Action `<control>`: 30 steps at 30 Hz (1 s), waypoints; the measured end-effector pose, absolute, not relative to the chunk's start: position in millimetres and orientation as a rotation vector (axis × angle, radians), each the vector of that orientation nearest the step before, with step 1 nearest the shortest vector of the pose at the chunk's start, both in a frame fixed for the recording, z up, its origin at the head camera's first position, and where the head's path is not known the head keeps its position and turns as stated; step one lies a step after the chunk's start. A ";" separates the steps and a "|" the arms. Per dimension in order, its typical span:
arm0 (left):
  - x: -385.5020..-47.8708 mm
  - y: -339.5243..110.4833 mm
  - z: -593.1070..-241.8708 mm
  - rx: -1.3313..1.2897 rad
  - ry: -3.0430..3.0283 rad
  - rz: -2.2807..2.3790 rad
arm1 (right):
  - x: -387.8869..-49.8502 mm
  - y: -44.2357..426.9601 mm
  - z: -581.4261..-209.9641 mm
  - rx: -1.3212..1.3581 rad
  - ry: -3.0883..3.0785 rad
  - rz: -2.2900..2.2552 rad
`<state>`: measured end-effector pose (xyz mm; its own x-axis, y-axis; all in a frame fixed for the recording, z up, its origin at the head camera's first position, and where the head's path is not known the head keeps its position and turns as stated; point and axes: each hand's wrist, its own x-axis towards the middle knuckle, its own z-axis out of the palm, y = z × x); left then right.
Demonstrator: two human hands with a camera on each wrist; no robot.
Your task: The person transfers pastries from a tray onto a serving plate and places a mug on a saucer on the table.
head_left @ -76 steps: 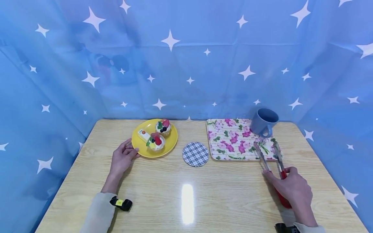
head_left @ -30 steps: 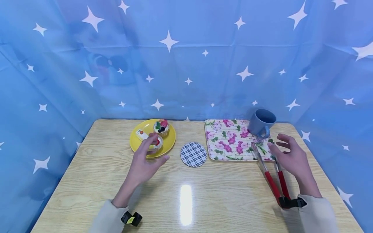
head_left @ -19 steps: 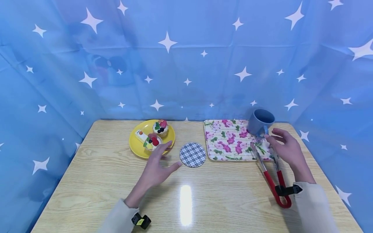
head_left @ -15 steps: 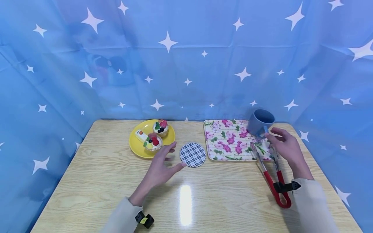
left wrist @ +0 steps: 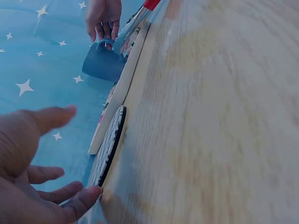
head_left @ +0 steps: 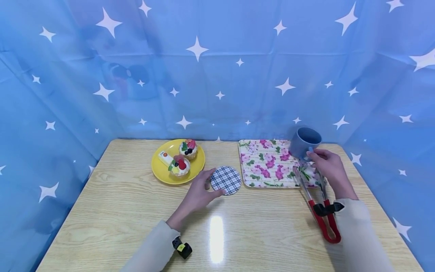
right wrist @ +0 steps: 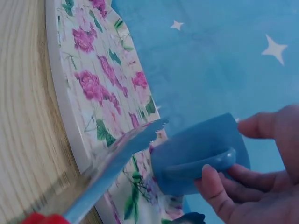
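Note:
My left hand (head_left: 200, 190) reaches over the near-left edge of a round plaid coaster (head_left: 228, 179), thumb and fingers spread. In the left wrist view, a fingertip lies by the coaster's edge (left wrist: 112, 144); whether it touches is unclear. A blue mug (head_left: 303, 140) stands upright on the back-right corner of a floral tray (head_left: 261, 166). My right hand (head_left: 327, 166) is at its handle (right wrist: 205, 164). The fingers are around the handle and the thumb is apart from them near the rim, with no firm grip visible.
Red-handled metal tongs (head_left: 319, 219) lie below the right forearm, their tips on the tray. A yellow plate (head_left: 159, 172) at the left holds two fruit-topped tarts (head_left: 179, 166) and a small white cake piece (head_left: 165, 158). A blue starry curtain (head_left: 217, 75) surrounds the table.
My left hand has left the yellow plate and moved right to the coaster. The right hand has let go of the tongs and moved up to the mug's handle.

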<state>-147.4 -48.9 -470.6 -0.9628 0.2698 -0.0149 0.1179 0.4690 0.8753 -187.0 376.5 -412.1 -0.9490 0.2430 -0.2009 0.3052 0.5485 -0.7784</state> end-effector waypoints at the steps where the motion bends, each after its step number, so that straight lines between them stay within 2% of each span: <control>1: -148.6 -48.1 -471.4 0.334 2.571 1.487 | -188.7 375.7 -413.2 0.483 2.696 -1.400; 13: -157.6 -45.2 -479.4 0.168 2.568 1.432 | -203.9 368.7 -424.9 0.532 2.601 -1.548; 30: -156.3 -41.0 -484.5 0.286 2.661 1.363 | -210.2 360.1 -445.8 0.446 2.493 -1.905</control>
